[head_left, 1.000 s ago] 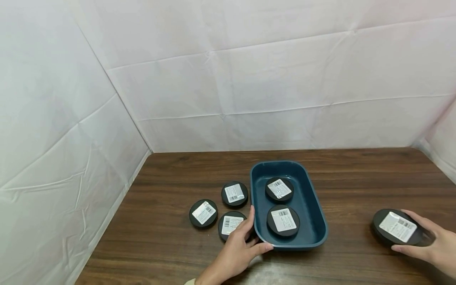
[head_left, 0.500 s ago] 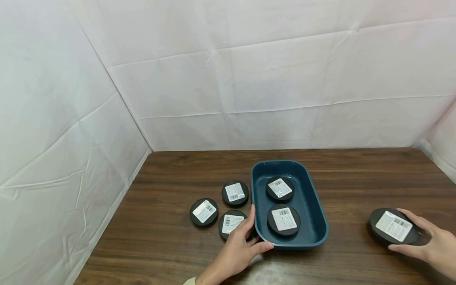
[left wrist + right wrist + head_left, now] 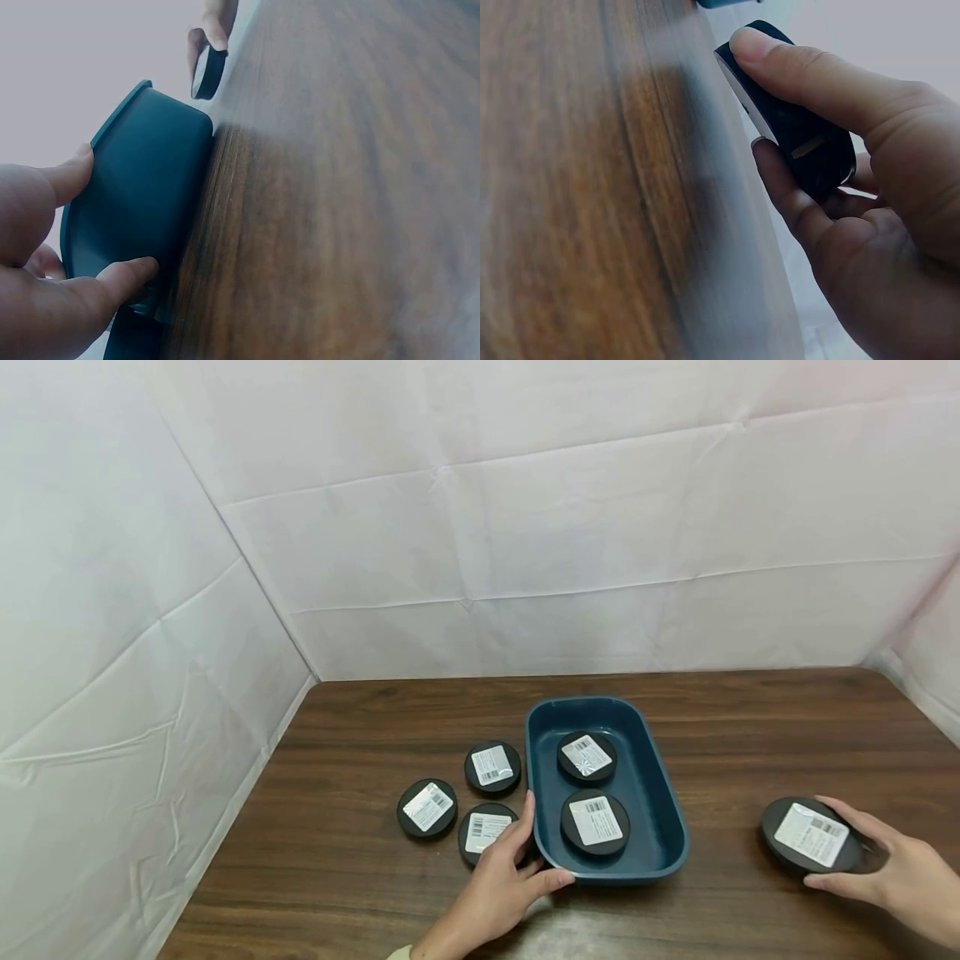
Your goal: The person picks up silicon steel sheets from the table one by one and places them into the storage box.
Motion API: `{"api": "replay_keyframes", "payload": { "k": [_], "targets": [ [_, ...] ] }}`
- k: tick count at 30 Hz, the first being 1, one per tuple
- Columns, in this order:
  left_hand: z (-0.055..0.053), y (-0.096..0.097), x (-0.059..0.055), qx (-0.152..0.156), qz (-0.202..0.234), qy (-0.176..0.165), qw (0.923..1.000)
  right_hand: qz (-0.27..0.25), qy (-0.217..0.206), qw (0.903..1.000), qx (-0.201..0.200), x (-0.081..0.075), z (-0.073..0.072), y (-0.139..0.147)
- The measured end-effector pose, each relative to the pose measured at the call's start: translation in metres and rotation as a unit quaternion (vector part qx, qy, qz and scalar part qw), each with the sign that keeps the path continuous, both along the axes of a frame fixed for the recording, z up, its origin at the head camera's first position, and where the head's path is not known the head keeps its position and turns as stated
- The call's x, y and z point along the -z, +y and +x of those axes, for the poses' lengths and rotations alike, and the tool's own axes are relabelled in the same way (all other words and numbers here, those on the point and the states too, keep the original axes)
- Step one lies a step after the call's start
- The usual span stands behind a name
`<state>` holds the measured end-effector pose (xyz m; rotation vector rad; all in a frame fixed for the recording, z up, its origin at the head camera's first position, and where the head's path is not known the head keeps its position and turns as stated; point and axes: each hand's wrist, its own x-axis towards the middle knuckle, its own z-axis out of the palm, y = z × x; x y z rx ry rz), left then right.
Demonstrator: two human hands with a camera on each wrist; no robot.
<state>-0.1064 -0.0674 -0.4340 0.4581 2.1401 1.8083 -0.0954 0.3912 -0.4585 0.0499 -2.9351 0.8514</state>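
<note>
My left hand holds the near left corner of a dark blue rectangular tray, thumb at the near rim and fingers along the left wall. Two thick black discs with white barcode labels lie inside, a far disc and a near disc. In my right hand, well right of the tray, a similar black disc is pinched by its edge between thumb and fingers, label up. The right wrist view shows this held disc side-on, apart from the table.
Left of the tray, more labelled discs lie on the brown wooden table: a back disc, a left disc and a front disc partly behind my left hand. White cloth walls border the table behind and at the sides.
My right hand has moved a little to the left with its disc, towards the tray. The left hand, the tray and the other discs have kept their places.
</note>
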Motion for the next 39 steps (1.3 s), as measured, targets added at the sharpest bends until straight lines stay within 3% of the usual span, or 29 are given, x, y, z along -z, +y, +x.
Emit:
{"api": "replay_keyframes", "payload": {
  "k": [10,21,32,39],
  "targets": [
    [-0.0002,-0.0005,-0.001,0.003,-0.012,0.001,0.9999,-0.017,0.008,0.9994,-0.028,0.0006,0.0005,0.003],
    [0.0006,-0.0002,-0.0003,0.003,0.006,0.006,1.0,-0.017,0.001,0.9997,-0.019,0.0053,-0.0022,0.0035],
    [-0.0001,-0.0008,-0.0001,0.004,0.007,0.006,1.0,-0.017,0.021,0.9992,-0.029,-0.0024,-0.0048,-0.005],
    [0.0002,-0.001,0.0004,0.005,0.016,0.004,0.9998,-0.015,0.008,0.9993,-0.034,-0.0038,-0.0053,-0.0061]
  ]
}}
